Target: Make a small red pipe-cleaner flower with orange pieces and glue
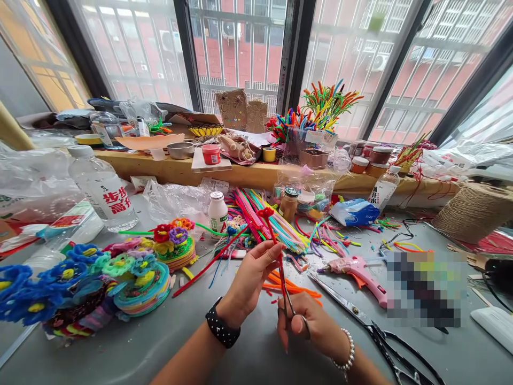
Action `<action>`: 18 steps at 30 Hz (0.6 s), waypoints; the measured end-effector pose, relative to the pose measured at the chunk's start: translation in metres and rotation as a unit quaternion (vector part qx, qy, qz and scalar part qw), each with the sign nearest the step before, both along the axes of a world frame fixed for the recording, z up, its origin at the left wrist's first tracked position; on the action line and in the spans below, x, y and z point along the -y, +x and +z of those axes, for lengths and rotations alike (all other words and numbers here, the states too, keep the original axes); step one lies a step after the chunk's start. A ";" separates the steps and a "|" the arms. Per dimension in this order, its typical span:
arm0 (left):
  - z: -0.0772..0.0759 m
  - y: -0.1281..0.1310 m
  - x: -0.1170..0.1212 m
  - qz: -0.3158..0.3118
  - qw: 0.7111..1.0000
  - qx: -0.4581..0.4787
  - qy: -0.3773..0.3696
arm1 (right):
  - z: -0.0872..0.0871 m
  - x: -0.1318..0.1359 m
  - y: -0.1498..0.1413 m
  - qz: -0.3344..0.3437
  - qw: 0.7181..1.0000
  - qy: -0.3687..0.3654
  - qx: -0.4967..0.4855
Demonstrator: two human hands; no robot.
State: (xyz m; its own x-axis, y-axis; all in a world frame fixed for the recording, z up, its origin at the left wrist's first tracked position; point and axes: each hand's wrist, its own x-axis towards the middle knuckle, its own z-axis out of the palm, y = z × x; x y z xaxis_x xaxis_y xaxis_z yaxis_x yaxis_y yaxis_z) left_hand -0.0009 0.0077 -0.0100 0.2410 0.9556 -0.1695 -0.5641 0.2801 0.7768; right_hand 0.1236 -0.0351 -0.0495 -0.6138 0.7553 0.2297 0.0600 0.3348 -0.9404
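Observation:
My left hand [247, 280], with a black dotted band at the wrist, pinches a red pipe cleaner [272, 229] whose top end is curled into a small knot. My right hand [318, 323] has its fingers in the handles of small scissors [289, 307]. Their blades point up along the lower part of the red pipe cleaner; whether they touch it I cannot tell. Behind my left hand lies a bundle of coloured pipe cleaners [294, 235]. Several orange pipe cleaners [296, 283] lie on the table between and behind my hands.
Large scissors [363, 316] and a pink glue gun [360, 272] lie to the right. Pipe-cleaner flowers [68, 272] stand at left, near a water bottle [104, 190]. A small white bottle [217, 211] and a brown jar [289, 204] stand behind. Twine spool [475, 211] sits far right.

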 end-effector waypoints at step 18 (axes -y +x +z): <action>-0.005 -0.003 -0.003 0.030 0.999 0.020 0.001 | -0.017 -0.004 0.002 -0.040 0.998 -0.034 -0.027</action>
